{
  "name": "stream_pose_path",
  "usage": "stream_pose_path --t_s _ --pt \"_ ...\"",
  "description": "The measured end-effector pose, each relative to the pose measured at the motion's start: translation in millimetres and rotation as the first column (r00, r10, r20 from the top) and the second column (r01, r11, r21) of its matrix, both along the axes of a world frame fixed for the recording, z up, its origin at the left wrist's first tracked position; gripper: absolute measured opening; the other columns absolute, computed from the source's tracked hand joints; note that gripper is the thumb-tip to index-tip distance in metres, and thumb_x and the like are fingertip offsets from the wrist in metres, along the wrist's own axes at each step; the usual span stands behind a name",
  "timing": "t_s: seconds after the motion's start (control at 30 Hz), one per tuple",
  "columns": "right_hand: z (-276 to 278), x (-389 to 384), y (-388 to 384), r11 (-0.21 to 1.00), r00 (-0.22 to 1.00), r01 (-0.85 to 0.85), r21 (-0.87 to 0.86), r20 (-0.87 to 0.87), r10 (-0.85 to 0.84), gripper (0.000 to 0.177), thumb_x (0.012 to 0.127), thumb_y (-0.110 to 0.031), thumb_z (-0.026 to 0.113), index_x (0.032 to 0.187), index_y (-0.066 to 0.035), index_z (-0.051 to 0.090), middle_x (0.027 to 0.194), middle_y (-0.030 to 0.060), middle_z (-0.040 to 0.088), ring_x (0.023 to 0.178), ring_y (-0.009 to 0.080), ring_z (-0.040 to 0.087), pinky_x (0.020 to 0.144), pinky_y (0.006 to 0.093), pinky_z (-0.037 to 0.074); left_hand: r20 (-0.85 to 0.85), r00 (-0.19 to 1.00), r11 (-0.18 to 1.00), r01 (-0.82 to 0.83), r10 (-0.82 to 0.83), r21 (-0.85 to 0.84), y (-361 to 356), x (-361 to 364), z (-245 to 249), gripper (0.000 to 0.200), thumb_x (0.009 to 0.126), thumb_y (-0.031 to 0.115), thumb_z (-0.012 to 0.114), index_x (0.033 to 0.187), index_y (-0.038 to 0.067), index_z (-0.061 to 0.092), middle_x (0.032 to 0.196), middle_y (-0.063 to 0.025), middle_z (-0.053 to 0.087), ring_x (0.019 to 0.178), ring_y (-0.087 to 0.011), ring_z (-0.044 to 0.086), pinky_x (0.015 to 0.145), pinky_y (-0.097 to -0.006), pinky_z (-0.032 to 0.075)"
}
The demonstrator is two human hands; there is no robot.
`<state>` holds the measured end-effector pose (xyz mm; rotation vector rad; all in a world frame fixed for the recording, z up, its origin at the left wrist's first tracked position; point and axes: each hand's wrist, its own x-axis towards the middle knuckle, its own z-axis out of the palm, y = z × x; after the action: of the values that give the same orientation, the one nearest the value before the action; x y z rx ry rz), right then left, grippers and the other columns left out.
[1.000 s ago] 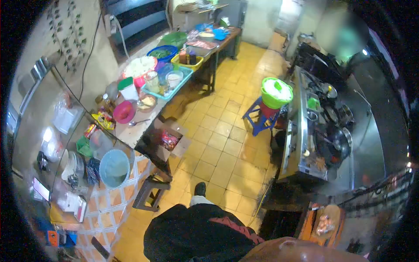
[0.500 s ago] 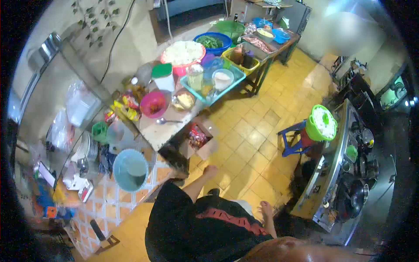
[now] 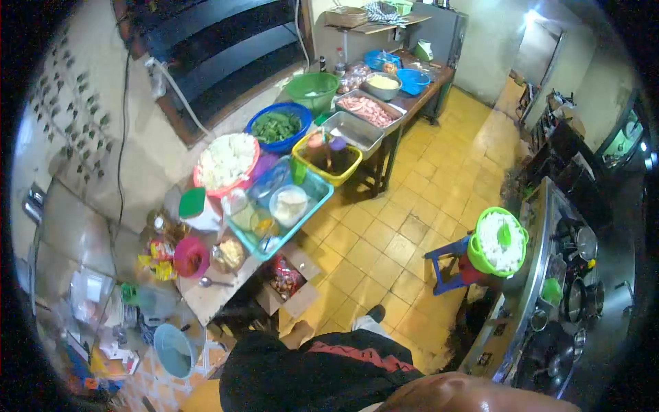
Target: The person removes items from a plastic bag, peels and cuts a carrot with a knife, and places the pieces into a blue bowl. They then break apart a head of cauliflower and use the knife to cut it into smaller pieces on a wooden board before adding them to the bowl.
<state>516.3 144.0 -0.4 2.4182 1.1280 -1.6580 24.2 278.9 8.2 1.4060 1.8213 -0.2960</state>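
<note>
My left hand (image 3: pixel 296 334) hangs low in front of my black shirt, just below an open cardboard box (image 3: pixel 292 309) with red packets in it. It touches no object that I can see, and its fingers are too small and blurred to make out. My right hand is out of sight; only my right upper arm shows at the bottom edge. Nearest my left hand on the table are a metal spoon (image 3: pixel 215 282), a pink bowl (image 3: pixel 191 257) with red contents, and a turquoise tray (image 3: pixel 317 206) holding containers of pale and yellow ingredients.
Along the wall stand a bowl of white pieces (image 3: pixel 225 161), leafy greens (image 3: pixel 275 128) and a tray of raw meat (image 3: pixel 367 110). On the right, a lime-green basket of white food (image 3: pixel 500 240) rests on a blue stool (image 3: pixel 446 264) beside the stove (image 3: pixel 511 343). Yellow floor tiles (image 3: pixel 384 240) lie between.
My view has swung and tilted up, showing more of the far table. One foot has come forward on the tiles. My right hand, visible earlier with fingers spread, has dropped out of view.
</note>
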Motion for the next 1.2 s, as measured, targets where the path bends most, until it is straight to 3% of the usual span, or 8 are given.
stream_pose_path --t_s 0.1,0.13,0.23,0.27,0.4,0.53,0.63,1.2 --pt "0.0 38.0 81.2 0.998 0.999 -0.02 0.062 -0.026 0.022 0.016 0.089 -0.024 0.055 0.092 -0.008 0.056 0.088 0.0051 0.056 0.076 0.0175 0.056 0.054 0.0355 0.044 0.173 0.959 0.908 0.271 -0.226 -0.32 121.2 32.5 -6.7 0.042 0.084 0.04 0.05 0.092 0.002 0.066 0.098 -0.0199 0.065 0.089 -0.0323 0.063 0.077 -0.046 0.049" --pt "-4.3 52.5 106.2 0.995 0.998 0.002 0.098 -0.062 0.004 0.015 0.089 -0.023 0.055 0.091 -0.009 0.056 0.086 0.0043 0.056 0.076 0.0168 0.055 0.053 0.0354 0.044 -0.013 0.718 0.695 0.678 -0.696 0.24 151.3 36.8 35.3 0.029 0.085 0.025 0.045 0.088 0.004 0.066 0.094 -0.0161 0.066 0.087 -0.0297 0.063 0.073 -0.0435 0.05" --pt "-53.2 119.3 193.8 0.765 0.363 0.625 -0.153 -0.811 -0.459 0.013 0.091 -0.022 0.053 0.086 -0.01 0.055 0.083 0.0019 0.054 0.076 0.0147 0.053 0.049 0.0348 0.042 -0.434 0.773 0.668 0.626 -0.463 0.402 241.0 101.5 73.2 0.024 0.085 0.017 0.047 0.095 0.005 0.064 0.084 -0.0137 0.066 0.083 -0.0298 0.064 0.072 -0.0385 0.05" --pt "-74.1 142.6 235.7 0.717 0.227 0.66 -0.222 -0.851 -0.473 0.014 0.091 -0.022 0.053 0.084 -0.01 0.055 0.082 0.0011 0.053 0.076 0.014 0.052 0.048 0.0347 0.041 0.152 0.971 0.82 0.068 -0.186 0.569 258.4 119.4 59.3 0.023 0.084 0.018 0.049 0.096 0.006 0.064 0.086 -0.014 0.066 0.086 -0.03 0.063 0.074 -0.0379 0.05" --pt "76.0 144.1 423.5 0.865 0.91 0.222 0.449 -0.414 -0.018 0.023 0.091 -0.03 0.052 0.098 -0.008 0.055 0.081 0.0013 0.056 0.076 0.0143 0.058 0.051 0.0359 0.046 0.464 0.881 0.866 -0.301 0.093 0.399 314.6 200.0 134.3 0.024 0.084 0.024 0.054 0.098 0.007 0.063 0.096 -0.0153 0.066 0.091 -0.032 0.062 0.077 -0.0373 0.049" --pt "97.6 162.3 539.5 0.853 0.564 0.523 -0.007 -0.747 -0.352 0.027 0.088 -0.031 0.056 0.098 -0.007 0.056 0.075 0.0025 0.058 0.072 0.0143 0.061 0.055 0.0393 0.049 0.408 0.775 0.87 0.477 -0.483 0.124 407.7 230.1 93.0 0.033 0.082 0.034 0.055 0.099 0.007 0.064 0.105 -0.0193 0.063 0.096 -0.0347 0.06 0.084 -0.0404 0.047" --pt "107.9 153.8 567.5 0.927 0.99 0.131 0.352 -0.093 -0.104 0.035 0.085 -0.037 0.058 0.105 -0.008 0.057 0.072 0.0045 0.06 0.071 0.0179 0.063 0.061 0.0441 0.051 0.399 0.903 0.963 0.05 -0.157 0.266 519.7 254.4 105.9 0.04 0.08 0.039 0.059 0.104 0.007 0.064 0.111 -0.0197 0.062 0.102 -0.0348 0.059 0.085 -0.0412 0.047" --pt "28.2 335.3 808.3 0.942 0.94 0.324 0.09 0.079 -0.332 0.028 0.084 -0.03 0.057 0.096 -0.006 0.064 0.085 0.012 0.065 0.078 0.0229 0.064 0.068 0.0398 0.052 0.652 0.653 0.923 0.27 -0.385 0.275 950.7 447.2 136.0 0.034 0.081 0.029 0.061 0.104 0.004 0.061 0.095 -0.0164 0.066 0.09 -0.0313 0.063 0.079 -0.0384 0.049"
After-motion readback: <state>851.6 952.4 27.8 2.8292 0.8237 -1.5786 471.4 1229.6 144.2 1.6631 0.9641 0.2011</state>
